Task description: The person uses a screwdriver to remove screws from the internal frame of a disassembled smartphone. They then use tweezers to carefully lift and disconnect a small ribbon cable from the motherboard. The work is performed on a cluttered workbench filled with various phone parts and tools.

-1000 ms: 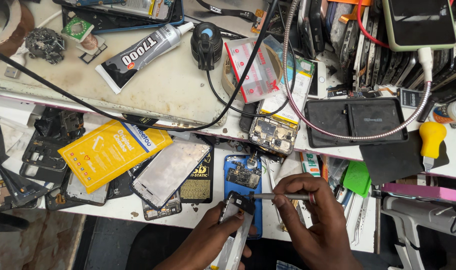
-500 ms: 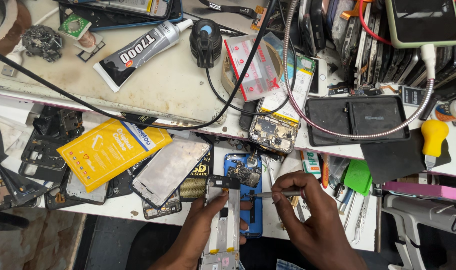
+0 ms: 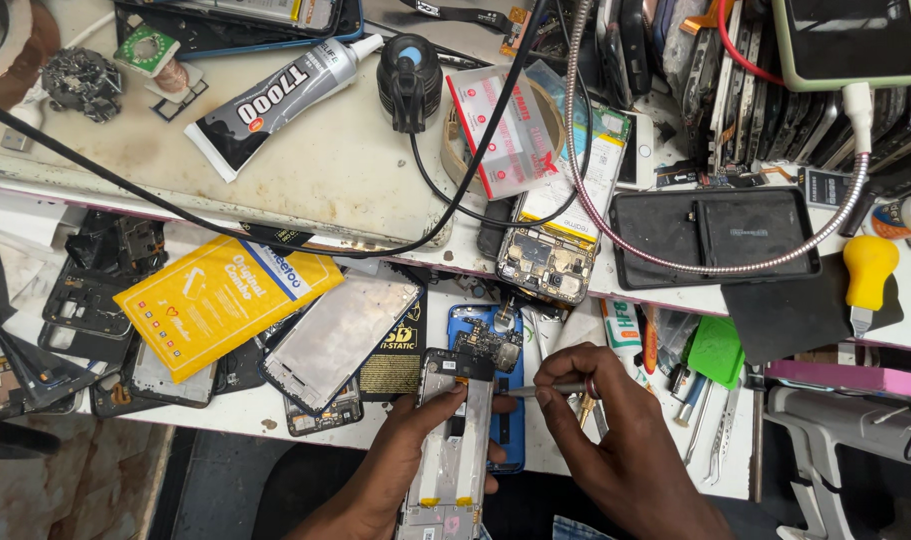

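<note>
The left hand grips an opened phone from the side, thumb laid over its upper end. A second ago the phone stood on edge; half a second ago it was flatter, and now it lies face up, its top touching the blue phone beyond. The right hand pinches a thin tool, whose tip has come down to the opened phone's upper right edge. Farther off on the tabletop lie a silver panel, a yellow packet and a glue tube, unmoved.
</note>
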